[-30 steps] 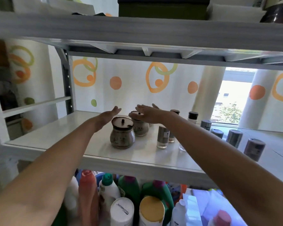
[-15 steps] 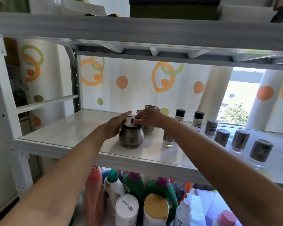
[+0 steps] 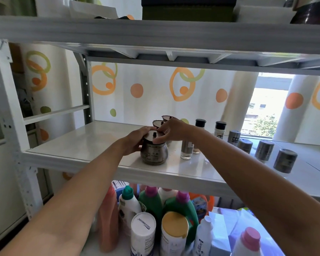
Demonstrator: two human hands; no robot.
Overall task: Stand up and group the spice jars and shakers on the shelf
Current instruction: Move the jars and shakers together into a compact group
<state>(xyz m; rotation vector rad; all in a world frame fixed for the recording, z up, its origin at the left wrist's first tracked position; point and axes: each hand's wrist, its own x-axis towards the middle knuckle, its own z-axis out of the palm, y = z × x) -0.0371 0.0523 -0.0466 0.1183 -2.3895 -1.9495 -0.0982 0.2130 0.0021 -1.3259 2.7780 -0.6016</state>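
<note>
Head view: front jar (image 3: 154,154) upright near shelf (image 3: 81,143) edge. Left hand (image 3: 135,142) fingers curled round its 9 o'clock side, right hand (image 3: 174,131) fingers pinching lid (image 3: 151,135). Risk: lid pops off; jar bumps 3 o'clock shaker (image 3: 186,150).

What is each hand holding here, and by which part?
Both hold the front round jar: the left hand wraps its left side, the right hand grips the lid at its rim.
</note>
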